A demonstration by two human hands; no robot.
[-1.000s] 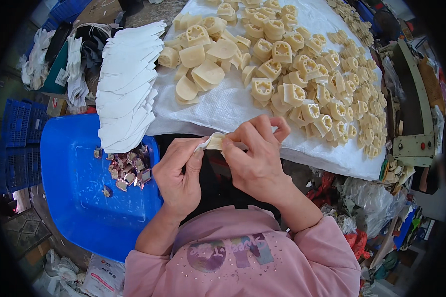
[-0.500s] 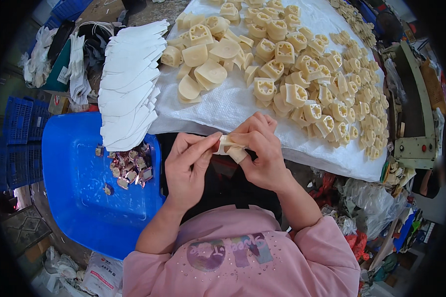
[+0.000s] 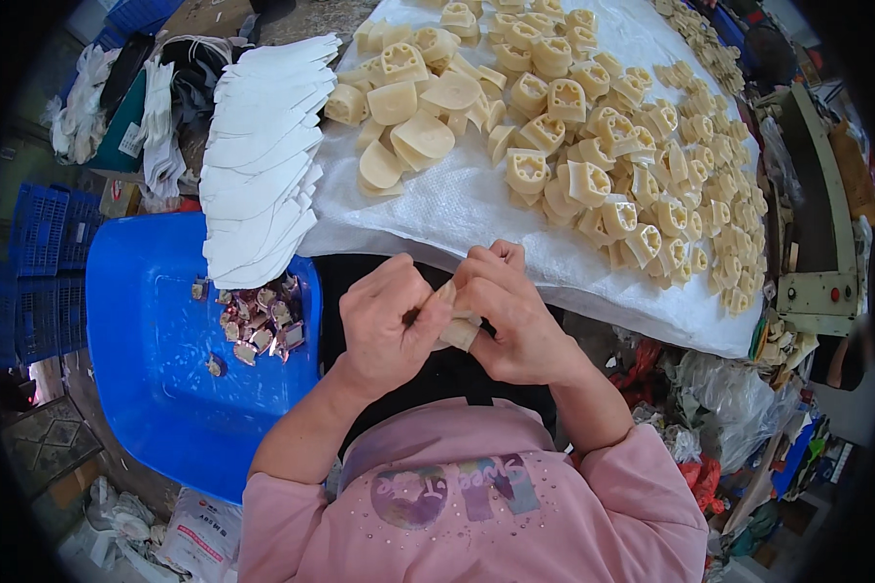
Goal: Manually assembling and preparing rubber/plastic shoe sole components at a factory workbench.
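Note:
Above my lap, my two hands meet on one small cream shoe heel (image 3: 460, 334), with what looks like a pale covering strip against it. My left hand (image 3: 387, 316) is closed, thumb and fingers pinching its left and upper side. Curled round the right side is my right hand (image 3: 515, 319), its thumb beneath and fingers on top. The fingers hide most of the piece. Beyond the hands, many more cream heels (image 3: 527, 167) lie heaped on a white woven sheet (image 3: 399, 222). Overlapping white cut strips (image 3: 262, 165) form a row to their left.
A blue plastic tub (image 3: 185, 418) stands at my left, with several shiny purplish pieces (image 3: 262, 316) in it. Blue crates (image 3: 44, 233) are stacked farther left. At the right are a green metal machine (image 3: 817, 291) and crumpled clear plastic bags (image 3: 719, 398).
My left hand has turned and closed in over the heel, nearer my right hand, and the red spot by its fingertips is now hidden. The view has shifted slightly.

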